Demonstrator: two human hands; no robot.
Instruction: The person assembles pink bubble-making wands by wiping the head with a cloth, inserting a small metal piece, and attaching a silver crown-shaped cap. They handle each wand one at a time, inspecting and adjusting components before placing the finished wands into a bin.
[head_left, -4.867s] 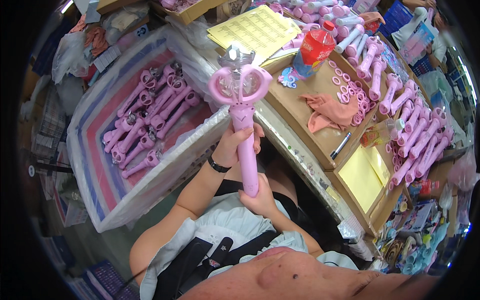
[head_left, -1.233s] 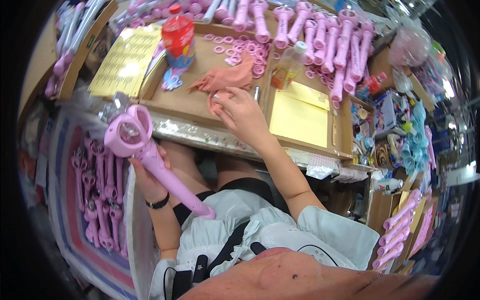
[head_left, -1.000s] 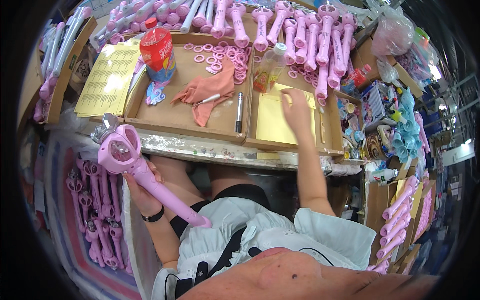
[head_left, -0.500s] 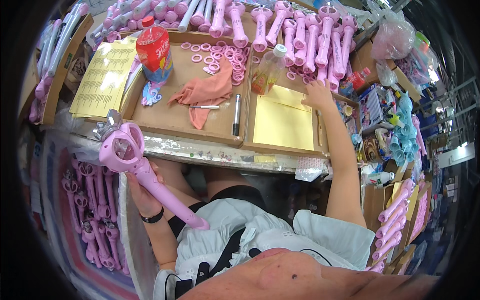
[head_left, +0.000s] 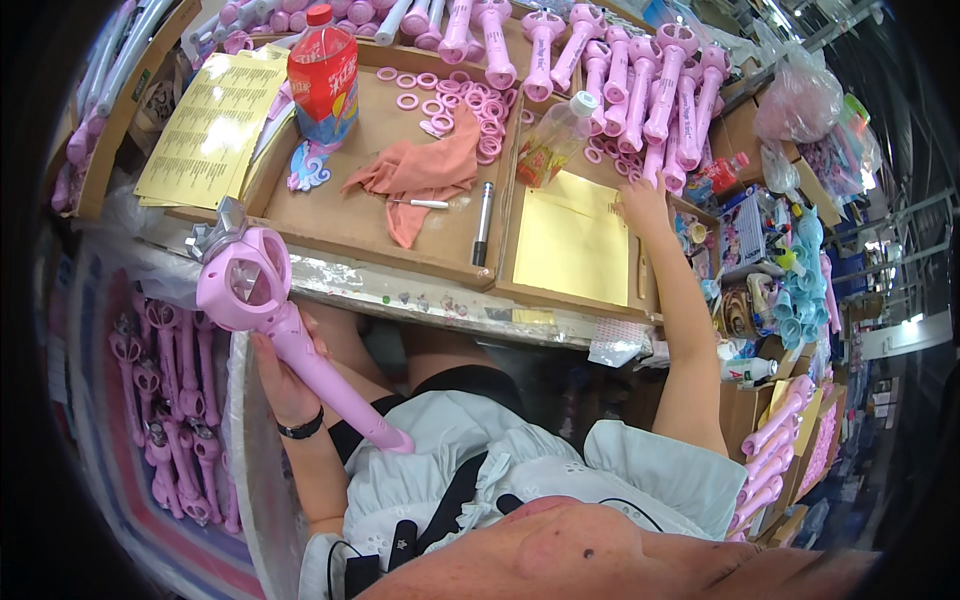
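A pink toy wand (head_left: 335, 375) with an open round head and a silver crown on top lies slanted across my lap. My left hand (head_left: 285, 385) is wrapped round its handle just below the head. A clear faceted piece shows inside the head. At the far right of the table my right hand (head_left: 645, 208) reaches past a yellow sheet (head_left: 570, 240), its fingers closed at the lower end of a pink wand handle (head_left: 653, 165) in the row there. The fingertips show only in part.
Pink rings (head_left: 465, 100) and an orange cloth (head_left: 425, 170) lie in a cardboard tray (head_left: 330, 230). A red-labelled bottle (head_left: 322, 80) and a clear bottle (head_left: 555, 140) stand nearby. Finished-looking wands (head_left: 180, 370) fill a bin at left. More handles (head_left: 770, 450) lie in a box at right.
The view has shifted slightly, so the table things sit a little farther right. My right hand stays by the wand row, its fingers drawn closer together. My left hand still holds the crowned wand.
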